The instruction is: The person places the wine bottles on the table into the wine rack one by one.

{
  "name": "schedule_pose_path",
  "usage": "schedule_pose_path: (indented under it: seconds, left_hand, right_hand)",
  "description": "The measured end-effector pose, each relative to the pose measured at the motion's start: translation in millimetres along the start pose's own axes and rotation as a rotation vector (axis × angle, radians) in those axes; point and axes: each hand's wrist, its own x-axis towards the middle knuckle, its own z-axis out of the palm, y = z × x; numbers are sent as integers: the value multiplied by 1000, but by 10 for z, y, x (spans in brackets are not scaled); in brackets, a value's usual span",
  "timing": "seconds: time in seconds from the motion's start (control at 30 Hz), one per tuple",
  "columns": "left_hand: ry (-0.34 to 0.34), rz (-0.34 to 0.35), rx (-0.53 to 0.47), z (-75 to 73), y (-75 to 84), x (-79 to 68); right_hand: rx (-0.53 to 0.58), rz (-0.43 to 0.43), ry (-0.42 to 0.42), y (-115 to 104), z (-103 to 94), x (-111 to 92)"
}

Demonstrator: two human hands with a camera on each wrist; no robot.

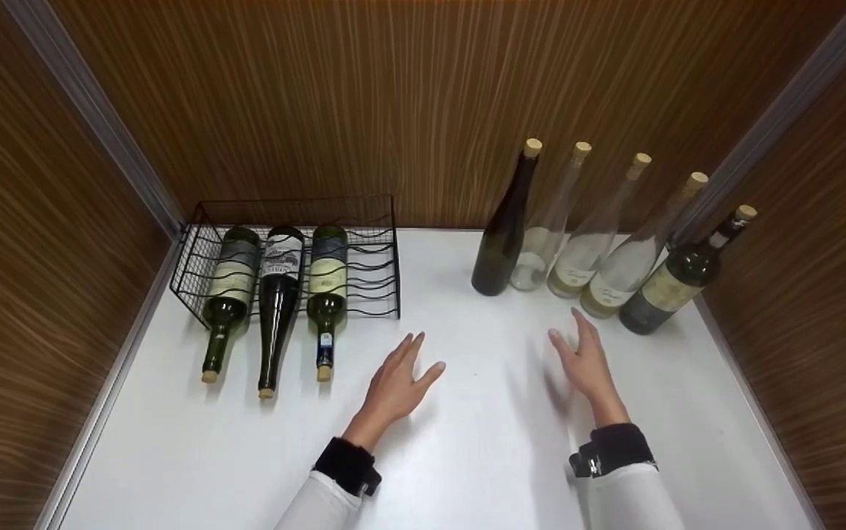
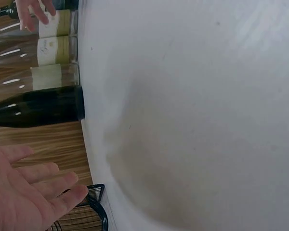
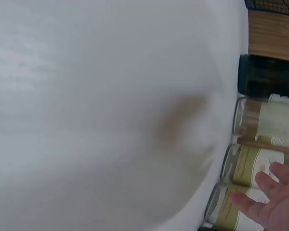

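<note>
My left hand (image 1: 395,386) hovers over the white table, fingers extended and holding nothing, to the right of a black wire rack (image 1: 397,280). Three corked wine bottles lie in that rack with necks toward me: a green one (image 1: 231,272), a dark one (image 1: 280,294) and another green one (image 1: 328,272). My right hand (image 1: 586,361) is also empty, its fingers spread in front of the standing bottles. Nearest to it is a clear bottle (image 1: 625,269) with a cream label. In the right wrist view the fingers (image 3: 250,204) overlap the clear bottles' labels.
Left to right stand a dark bottle (image 1: 500,243), a clear bottle (image 1: 540,243), a second clear bottle (image 1: 584,250), the clear one near my hand, and a green labelled bottle (image 1: 677,276). Wood-grain panels (image 1: 437,110) enclose the white table (image 1: 467,456) at back and sides.
</note>
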Motion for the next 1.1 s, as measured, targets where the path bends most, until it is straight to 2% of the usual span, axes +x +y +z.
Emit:
schedule_pose_path:
  seconds: [0.13,0.4,0.63,0.7,0.8,0.93,1.1]
  left_hand:
    - [1,4,-30,14,12,9]
    - [2,13,-33,61,49,43]
    - [-6,23,-47,95,90,51]
    - [-12,19,-53,101,92,50]
    - [-19,15,-52,112,91,53]
    - [-24,17,-42,136,102,72]
    - [-41,15,-46,169,125,94]
  right_hand:
    - [75,73,91,64,-129,29]
    - [246,173,324,158,-379,121]
    - [366,297,610,236,-618,251]
    - [387,344,657,253,-713,298]
    - [426,383,670,265,-868,361]
    - [471,393,637,278,-1049,445]
    - [425,417,552,285,-1199,538]
